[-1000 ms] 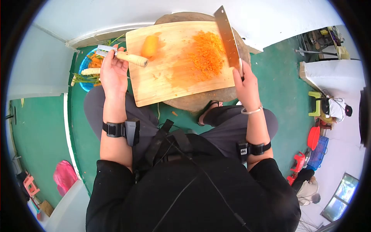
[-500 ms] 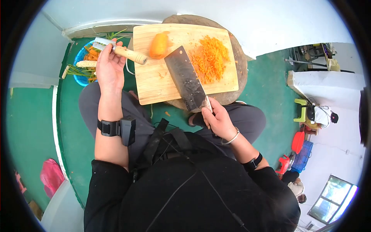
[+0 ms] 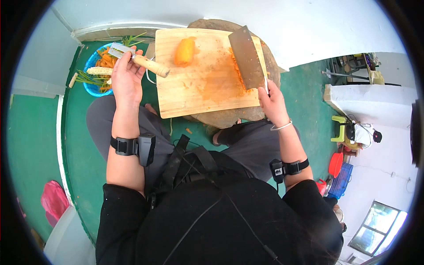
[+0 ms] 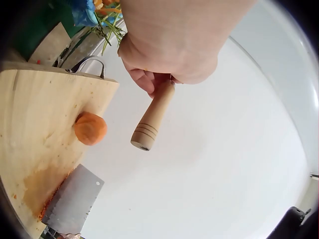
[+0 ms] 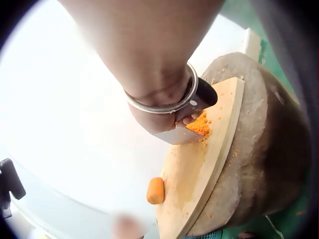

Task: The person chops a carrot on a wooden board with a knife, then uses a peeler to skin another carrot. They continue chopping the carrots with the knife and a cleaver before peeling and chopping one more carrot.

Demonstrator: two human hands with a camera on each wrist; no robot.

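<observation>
My left hand point(image 3: 127, 79) holds a peeler point(image 3: 150, 65) with a metal head and a turned wooden handle, left of the cutting board point(image 3: 176, 97). In the left wrist view the handle points away from the palm. My right hand point(image 3: 273, 105) grips a cleaver point(image 3: 246, 57) by its handle at the board's right side. The broad blade stands tilted over the finely chopped carrot point(image 5: 200, 125), hiding most of it in the head view; an orange line shows along the blade's left edge. A peeled carrot chunk point(image 3: 184, 52) lies at the board's upper left.
The board rests on a thick wooden stump point(image 3: 225, 118). On the floor to the left stands a blue basket point(image 3: 91, 62) of peelings, green stalks and a pale cob. A white wall point(image 3: 282, 26) rises behind the stump. Stools and a red basin point(image 3: 336, 164) stand far right.
The cleaver swings from the board's right edge to its near middle, then back right over the chopped carrot. My left hand keeps the peeler in nearly the same place.
</observation>
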